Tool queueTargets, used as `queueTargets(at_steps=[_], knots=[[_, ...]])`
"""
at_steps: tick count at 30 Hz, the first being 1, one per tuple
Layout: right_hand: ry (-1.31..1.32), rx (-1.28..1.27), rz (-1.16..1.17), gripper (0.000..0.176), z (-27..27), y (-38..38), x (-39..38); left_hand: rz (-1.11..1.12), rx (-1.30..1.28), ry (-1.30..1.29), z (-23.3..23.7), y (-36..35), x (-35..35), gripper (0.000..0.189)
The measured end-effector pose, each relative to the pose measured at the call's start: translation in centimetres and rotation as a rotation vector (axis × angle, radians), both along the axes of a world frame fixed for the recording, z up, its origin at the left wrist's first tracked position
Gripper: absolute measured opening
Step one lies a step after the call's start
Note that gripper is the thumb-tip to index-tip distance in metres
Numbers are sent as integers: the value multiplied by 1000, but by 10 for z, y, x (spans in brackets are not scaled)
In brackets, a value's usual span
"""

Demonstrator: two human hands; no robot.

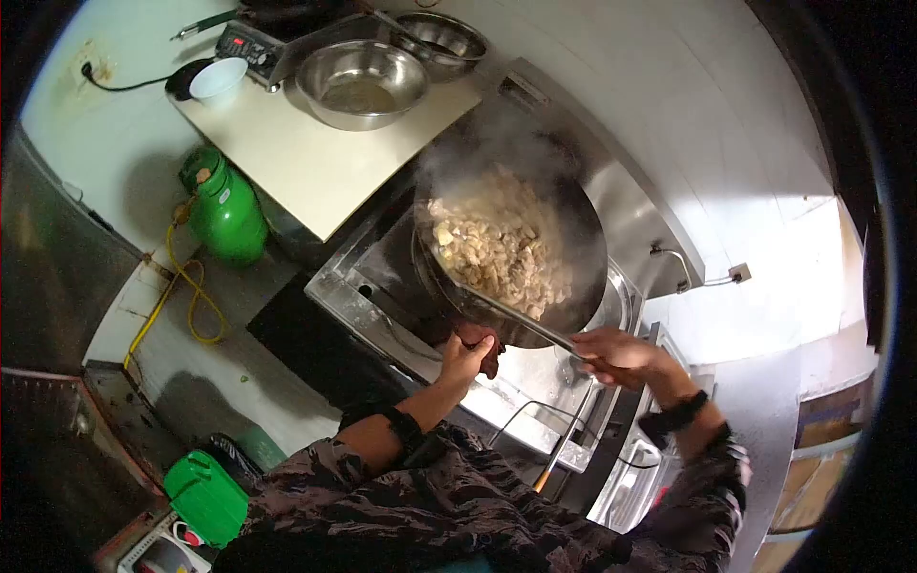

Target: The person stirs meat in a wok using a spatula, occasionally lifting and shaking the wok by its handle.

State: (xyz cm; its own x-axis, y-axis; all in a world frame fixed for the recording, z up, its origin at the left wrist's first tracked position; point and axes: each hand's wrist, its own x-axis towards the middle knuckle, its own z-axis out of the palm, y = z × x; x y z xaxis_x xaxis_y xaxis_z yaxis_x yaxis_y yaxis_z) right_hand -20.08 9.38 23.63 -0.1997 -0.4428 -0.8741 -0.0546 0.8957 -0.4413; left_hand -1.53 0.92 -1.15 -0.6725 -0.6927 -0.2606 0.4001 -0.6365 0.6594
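Your left hand (466,355) is closed around the handle of the wok (585,250), fingers wrapped fully. The handle shows as a dark stub at the 3 o'clock side of the hand. Your right hand (611,351) is clamped on the near end of a long-handled metal utensil (521,320). Its shaft runs from the hand toward 10 o'clock, over the wok rim and into the food. The working end is buried there and cannot be identified.

The wok sits near frame centre, tilted toward you, over the stainless steel stove (377,286). It holds pale chopped food pieces (497,244), heaped toward the 9 o'clock side. Steam (497,143) rises from the wok toward 12 o'clock.

Both hands are at the 6 o'clock edge of the wok, near each other but apart.

Surroundings:
- At 11 o'clock from the wok, a cream table (306,162) carries a large steel bowl (361,84), a smaller steel bowl (441,40) and a white bowl (218,78).
- At 9 o'clock from the wok, a green gas cylinder (227,212) stands on the floor with a yellow hose (196,296) trailing from it.
- At 7 o'clock in the frame, a green jerrycan (205,497) sits beside your sleeve.
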Motion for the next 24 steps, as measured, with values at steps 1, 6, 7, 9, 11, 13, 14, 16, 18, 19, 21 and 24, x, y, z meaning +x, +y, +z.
queueTargets(at_steps=[1, 6, 7, 9, 11, 13, 14, 16, 18, 19, 21, 24], knots=[[-60, -51, -3, 40, -30, -10, -3, -46, 4, 33, 3, -3, 4, 11], [-82, -249, -180, 34, -122, -70, 28, -50, 64, 18, 2, -3, 5, 6], [-106, -341, -310, 27, -136, -79, 30, -60, 53, 8, -1, -5, 6, 6], [-143, -449, -465, 21, -149, -84, 34, -163, 38, 109, -1, -8, 8, 5], [-274, -565, -666, 13, -151, -84, 36, -89, 19, 23, 6, -4, 3, 7], [-298, -564, -778, 14, -155, -70, 35, -9, 3, -55, 7, -1, 2, 9], [-393, -590, -836, 16, -164, -56, 36, -49, 25, -89, 5, -4, 6, 11], [-531, -595, -839, 22, -170, -27, 43, -80, 118, -191, 0, -4, 3, 14], [-724, -649, -999, 23, -166, 7, 60, -51, 108, -285, 3, -3, 1, 13], [-800, -704, -1025, 22, -167, 26, 68, -14, 106, -375, 5, -3, 2, 13], [-842, -753, -1051, 20, -163, 61, 81, -80, 138, -213, -4, -5, 3, 13], [-641, -683, -1006, 33, -153, 105, 92, -151, 149, -107, 13, -8, 8, 15]])
